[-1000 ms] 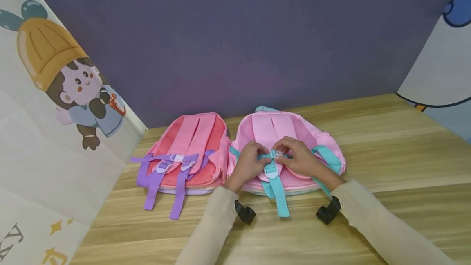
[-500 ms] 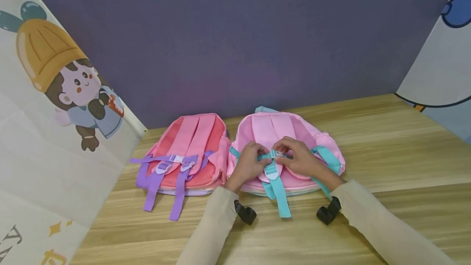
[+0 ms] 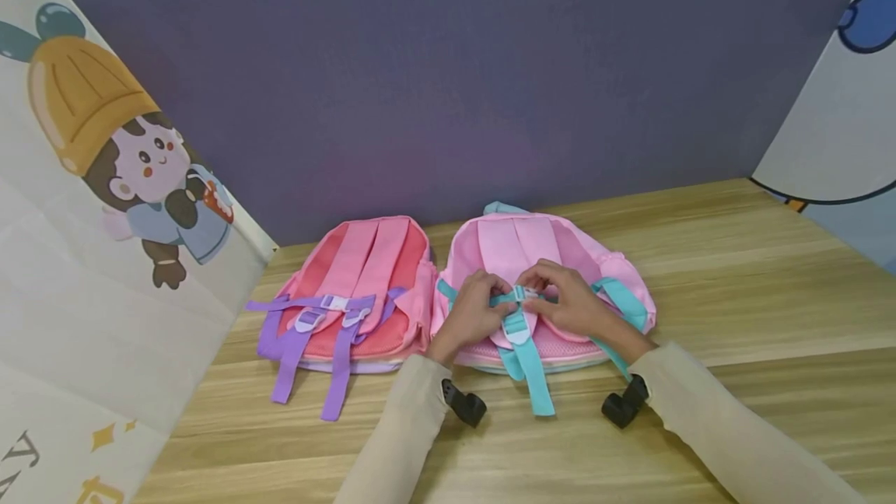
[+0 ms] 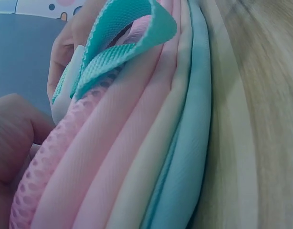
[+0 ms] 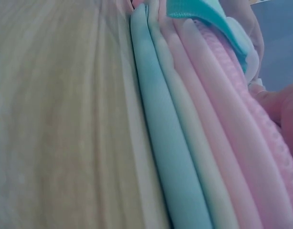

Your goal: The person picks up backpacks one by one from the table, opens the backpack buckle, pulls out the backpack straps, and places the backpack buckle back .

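A light pink backpack (image 3: 579,249) lies back side up on the wooden table, its shoulder straps facing me. Across its middle runs a teal chest strap (image 3: 502,299) with a white buckle (image 3: 525,294). My left hand (image 3: 474,311) pinches the strap just left of the buckle. From the other side, my right hand (image 3: 570,302) pinches the buckle's right end between thumb and fingers. Below the hands, a teal strap tail (image 3: 535,379) hangs over the bag's lower edge. Both wrist views look along the layered bag edge (image 4: 194,105), which hides most of the fingers.
To the left lies a coral pink backpack (image 3: 420,298) with purple straps (image 3: 339,379) and a fastened white buckle (image 3: 337,302), side by side with the light pink one. A dark panel (image 3: 448,84) stands behind the wooden table (image 3: 735,278). A cartoon-printed wall (image 3: 84,271) borders the left.
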Demonstrator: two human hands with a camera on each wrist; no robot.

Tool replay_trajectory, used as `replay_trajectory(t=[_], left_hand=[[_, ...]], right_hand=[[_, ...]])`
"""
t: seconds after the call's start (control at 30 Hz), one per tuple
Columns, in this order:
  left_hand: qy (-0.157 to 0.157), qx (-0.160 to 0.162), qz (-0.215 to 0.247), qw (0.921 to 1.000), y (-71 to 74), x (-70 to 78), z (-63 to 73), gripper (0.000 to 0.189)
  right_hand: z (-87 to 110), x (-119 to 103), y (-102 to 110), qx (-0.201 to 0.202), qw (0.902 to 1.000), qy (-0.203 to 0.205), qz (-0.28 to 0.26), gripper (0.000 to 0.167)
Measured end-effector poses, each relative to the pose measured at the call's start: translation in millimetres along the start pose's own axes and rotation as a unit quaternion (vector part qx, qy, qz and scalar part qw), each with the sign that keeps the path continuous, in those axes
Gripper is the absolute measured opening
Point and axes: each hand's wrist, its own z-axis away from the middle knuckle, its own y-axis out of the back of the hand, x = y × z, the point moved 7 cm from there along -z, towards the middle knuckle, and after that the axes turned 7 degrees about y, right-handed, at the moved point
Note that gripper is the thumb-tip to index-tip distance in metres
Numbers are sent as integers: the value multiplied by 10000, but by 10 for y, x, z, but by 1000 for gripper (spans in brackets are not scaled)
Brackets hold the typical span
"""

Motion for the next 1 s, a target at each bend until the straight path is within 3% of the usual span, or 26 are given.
replay_trajectory(t=[0.33,0.8,1.0], left_hand=[[-177,136,140,9997,18,-2,0,13],[-28,-608,656,9960,-17,-46,-7,22],[76,-468,891,9949,-20,-58,-23,19]], right_hand=[[2,10,0,17,10000,-15,-36,23],[14,26,-1,19,9999,88,-85,21],[12,11,4,119,9996,227,-149,21]])
